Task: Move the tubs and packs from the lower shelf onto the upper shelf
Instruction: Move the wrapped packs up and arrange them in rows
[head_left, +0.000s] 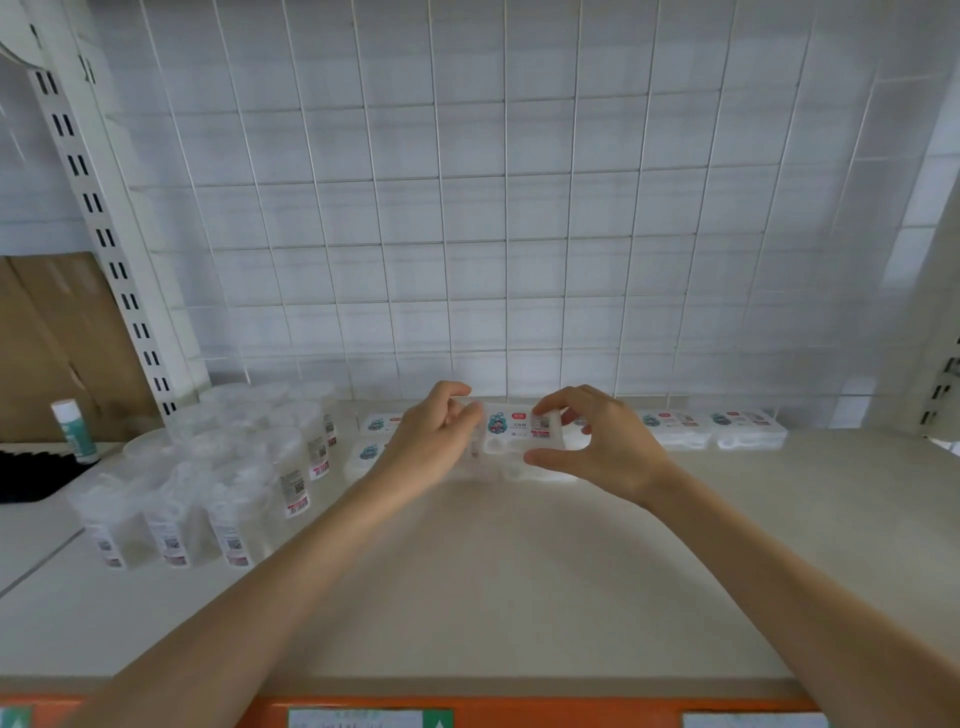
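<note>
Holding one pack (519, 431) between both hands at the back of the shelf (519, 597), near the wire grid (467, 208).

Left hand (434, 441): fingers curled in round the pack's left end. Right hand (597, 441): fingers arched over the right end, thumb stretched along the front lower edge. Both grips sit only at the ends, with the printed label facing up between them.

Position: the pack lies in line with the row of other packs (717, 434) to the right, and more packs (374, 423) lie just beside the left hand. Something white shows under the held pack; I cannot tell whether it rests there or is lifted clear.

The tubs (234, 467) stand in a tight cluster at the left, close to the left forearm. I judge this to be the upper shelf, mid-placement. The lower shelf is not in view.

Risks:
- The wrapper looks smooth. With an end-only hold the pack may slip or sag as a hand lets go, and land crooked.
- If one hand releases first, the pack may swing into a neighbour and break the row.
- If the left arm withdraws wide, the forearm may brush the nearest tubs. They are tall and clear and stand close together, so one tipping could take others down.
- A hard push backward may jam the pack against the grid.
</note>
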